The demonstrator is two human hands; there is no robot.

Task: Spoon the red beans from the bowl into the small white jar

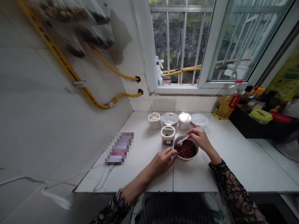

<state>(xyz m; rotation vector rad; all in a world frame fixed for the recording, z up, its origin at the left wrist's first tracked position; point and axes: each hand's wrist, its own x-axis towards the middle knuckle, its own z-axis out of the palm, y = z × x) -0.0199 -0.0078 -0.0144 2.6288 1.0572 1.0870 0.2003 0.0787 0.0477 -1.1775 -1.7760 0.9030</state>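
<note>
A white bowl [197, 153] with a pinkish pattern stands near the middle of the counter, holding dark red-brown bits that look like crushed dried chili [187, 150]. My left hand [164, 158] grips the bowl's left rim between thumb and fingers. Above the right rim, my right hand [198, 137] pinches a small white spoon [183, 140], whose tip reaches into the dark bits. Just behind and left of the bowl, a clear-sided jar with a white lid [167, 133] has dark contents.
Along the back stand two white-lidded jars [154, 120] [184, 121], a covered bowl [169, 119] and another white bowl [199, 120]. An oil bottle [223, 107] and condiments are at the right. A blurred-out flat device [119, 148] with a cable lies left, beside the wall.
</note>
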